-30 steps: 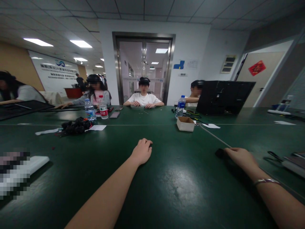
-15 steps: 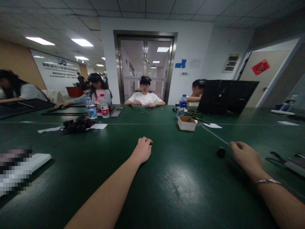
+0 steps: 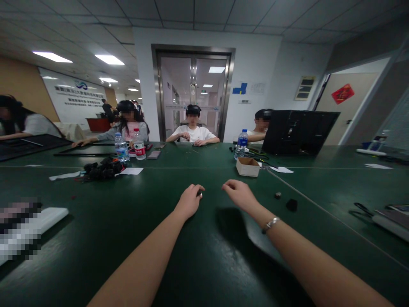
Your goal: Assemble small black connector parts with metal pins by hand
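My left hand [image 3: 188, 201] rests over the green table [image 3: 179, 273] at the middle, fingers curled around a small black-and-silver piece [image 3: 200, 194] that shows only in part. Just to its right hovers my right hand [image 3: 241, 194], a silvery bracelet on its wrist. Its thumb and fingers are drawn together, and what they hold, if anything, is hidden. A small dark piece with a light top [image 3: 277, 195] lies on the table right of my right hand, beside a black lump-like object [image 3: 292, 205].
An open small cardboard box [image 3: 247, 167] stands beyond my right hand, near a water bottle [image 3: 242, 144] and a black monitor [image 3: 300, 133]. Black cables or straps [image 3: 102, 169] lie in a heap at left. Several people sit across the table. A grey device [image 3: 391, 221] lies far right.
My right hand has swung left from beside the black object to near my left hand. A small piece now shows beside that object. The black-and-silver piece at my left fingers has come into view.
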Available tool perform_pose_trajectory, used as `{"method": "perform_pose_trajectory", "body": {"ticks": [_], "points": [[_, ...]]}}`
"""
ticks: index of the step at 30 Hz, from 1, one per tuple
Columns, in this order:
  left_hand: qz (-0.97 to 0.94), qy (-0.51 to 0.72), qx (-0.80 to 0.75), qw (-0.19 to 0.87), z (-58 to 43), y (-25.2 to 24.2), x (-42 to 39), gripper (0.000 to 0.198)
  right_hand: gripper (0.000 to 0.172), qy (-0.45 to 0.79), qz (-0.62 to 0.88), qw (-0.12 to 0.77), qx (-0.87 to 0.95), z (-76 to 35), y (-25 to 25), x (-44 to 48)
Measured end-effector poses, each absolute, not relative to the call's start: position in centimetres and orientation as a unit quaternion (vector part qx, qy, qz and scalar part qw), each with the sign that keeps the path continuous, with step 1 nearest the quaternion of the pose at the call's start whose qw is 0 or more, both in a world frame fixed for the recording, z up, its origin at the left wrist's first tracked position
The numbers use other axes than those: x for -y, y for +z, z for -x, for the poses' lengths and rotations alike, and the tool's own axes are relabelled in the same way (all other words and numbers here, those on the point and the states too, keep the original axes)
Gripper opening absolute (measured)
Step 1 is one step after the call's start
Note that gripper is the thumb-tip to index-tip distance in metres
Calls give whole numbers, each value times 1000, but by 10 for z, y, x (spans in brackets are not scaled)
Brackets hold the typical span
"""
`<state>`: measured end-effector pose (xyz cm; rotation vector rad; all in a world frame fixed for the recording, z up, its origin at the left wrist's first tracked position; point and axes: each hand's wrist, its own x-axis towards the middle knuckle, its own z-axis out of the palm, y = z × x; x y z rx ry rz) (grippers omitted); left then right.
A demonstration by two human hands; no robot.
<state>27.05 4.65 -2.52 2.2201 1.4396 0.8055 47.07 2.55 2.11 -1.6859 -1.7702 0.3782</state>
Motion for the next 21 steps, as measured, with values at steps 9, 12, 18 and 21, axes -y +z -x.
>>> {"method": "perform_pose_trajectory", "body": {"ticks": [9,12,18,21], "points": [[-791,330,-472,206,-272,-31,-53,44,23,331,518,402,679,-414,-29,-61],[-799,310,-474,201,-275,-28,-52,40,31,289,526,408,688,-436,-29,-63],[-810,296,-468,194,-275,-27,-50,38,28,173,591,331,715,-475,-15,-67],[-809,297,-468,196,-274,-28,-51,36,26,-8,672,257,694,-496,-3,-72]]}}
